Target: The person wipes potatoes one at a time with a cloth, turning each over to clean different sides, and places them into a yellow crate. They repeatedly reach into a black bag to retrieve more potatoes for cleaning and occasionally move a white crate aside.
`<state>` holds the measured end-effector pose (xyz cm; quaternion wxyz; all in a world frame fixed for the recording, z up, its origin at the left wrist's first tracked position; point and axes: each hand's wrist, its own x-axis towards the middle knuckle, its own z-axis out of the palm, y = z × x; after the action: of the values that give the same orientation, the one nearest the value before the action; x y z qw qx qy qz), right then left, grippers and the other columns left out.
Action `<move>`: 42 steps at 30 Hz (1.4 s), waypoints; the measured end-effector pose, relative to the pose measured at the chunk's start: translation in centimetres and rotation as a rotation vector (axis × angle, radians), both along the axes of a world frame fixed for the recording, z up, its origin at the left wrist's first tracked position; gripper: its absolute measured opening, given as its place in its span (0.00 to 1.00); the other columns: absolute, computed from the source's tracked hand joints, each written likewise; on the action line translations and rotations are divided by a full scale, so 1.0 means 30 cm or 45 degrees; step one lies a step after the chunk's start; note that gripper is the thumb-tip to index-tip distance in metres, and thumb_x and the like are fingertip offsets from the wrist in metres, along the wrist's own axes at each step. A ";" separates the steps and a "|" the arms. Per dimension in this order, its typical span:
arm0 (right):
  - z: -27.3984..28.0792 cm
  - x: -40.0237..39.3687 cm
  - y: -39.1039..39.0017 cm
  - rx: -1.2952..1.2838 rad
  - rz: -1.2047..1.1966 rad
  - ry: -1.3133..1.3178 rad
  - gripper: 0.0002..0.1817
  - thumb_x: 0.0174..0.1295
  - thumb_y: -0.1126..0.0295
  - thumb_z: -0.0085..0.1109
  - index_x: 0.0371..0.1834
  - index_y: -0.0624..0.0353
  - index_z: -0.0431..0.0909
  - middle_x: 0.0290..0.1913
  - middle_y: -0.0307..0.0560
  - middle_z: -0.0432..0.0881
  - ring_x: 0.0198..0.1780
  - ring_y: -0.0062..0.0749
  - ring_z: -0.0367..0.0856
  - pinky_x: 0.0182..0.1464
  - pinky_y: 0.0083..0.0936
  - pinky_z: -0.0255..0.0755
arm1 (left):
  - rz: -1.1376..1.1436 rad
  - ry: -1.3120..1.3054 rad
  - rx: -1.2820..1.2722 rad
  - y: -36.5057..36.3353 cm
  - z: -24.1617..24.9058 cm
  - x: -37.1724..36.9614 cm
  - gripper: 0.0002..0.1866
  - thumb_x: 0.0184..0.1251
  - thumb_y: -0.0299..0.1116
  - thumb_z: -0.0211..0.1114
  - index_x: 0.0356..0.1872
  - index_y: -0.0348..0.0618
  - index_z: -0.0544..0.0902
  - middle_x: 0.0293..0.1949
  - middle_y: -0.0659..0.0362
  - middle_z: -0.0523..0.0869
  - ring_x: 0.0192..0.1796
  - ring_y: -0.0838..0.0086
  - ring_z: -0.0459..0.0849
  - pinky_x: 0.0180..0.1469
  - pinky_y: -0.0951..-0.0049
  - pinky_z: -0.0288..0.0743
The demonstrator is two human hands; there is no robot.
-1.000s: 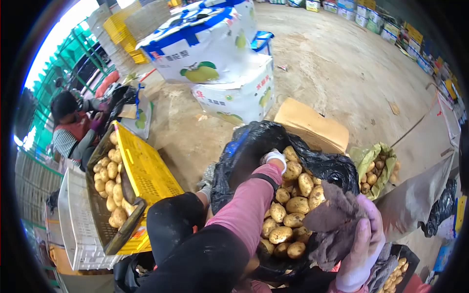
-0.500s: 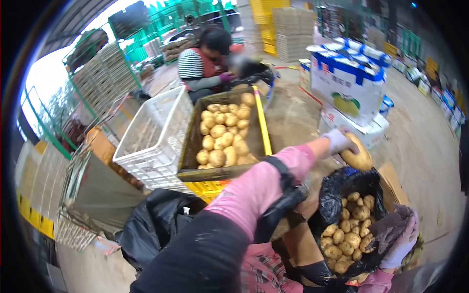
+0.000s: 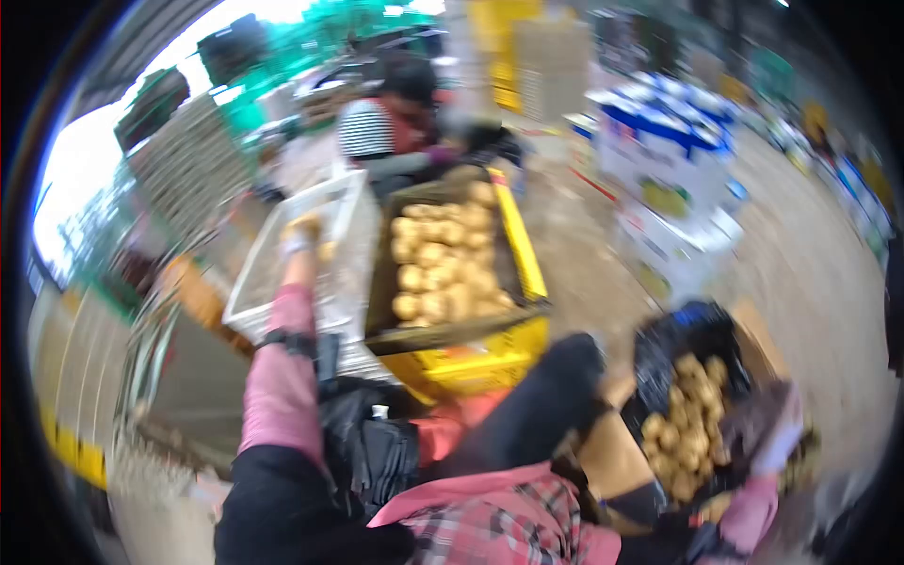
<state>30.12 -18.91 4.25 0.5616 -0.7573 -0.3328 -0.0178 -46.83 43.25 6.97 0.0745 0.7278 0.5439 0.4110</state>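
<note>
The picture is motion-blurred. My left hand (image 3: 301, 234), gloved with a pink sleeve, reaches out over the white plastic crate (image 3: 273, 273). A tan potato (image 3: 325, 250) seems to be in its grip. At the lower right, my right hand (image 3: 778, 443) in a pale glove holds the rim of the black bag (image 3: 673, 344). The bag is full of potatoes (image 3: 686, 424). Between the two stands a yellow crate (image 3: 490, 363) carrying a dark tray of potatoes (image 3: 443, 268).
Another person in a striped top (image 3: 377, 127) crouches behind the yellow crate. White printed cartons (image 3: 673, 179) stand at the right on the concrete floor. Stacked crates (image 3: 188, 155) and a black bag (image 3: 372, 443) lie at the left and near my knees.
My left arm has swung left with the potato, from above the black bag to over the white crate. The view has turned and blurred. My right hand stays on the bag's rim.
</note>
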 end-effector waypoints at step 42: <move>0.096 0.064 -0.469 0.611 -0.662 0.094 0.19 0.76 0.65 0.49 0.57 0.70 0.79 0.52 0.47 0.84 0.55 0.27 0.79 0.63 0.24 0.69 | -1.784 -0.787 -2.613 -1.684 -0.351 2.652 0.34 0.73 0.61 0.50 0.63 0.41 0.73 0.56 0.47 0.83 0.49 0.45 0.87 0.34 0.62 0.87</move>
<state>32.04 -32.97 7.14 0.7118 -0.6634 -0.0948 -0.2102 32.72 -7.27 -3.56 0.9215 0.3412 0.0726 -0.1706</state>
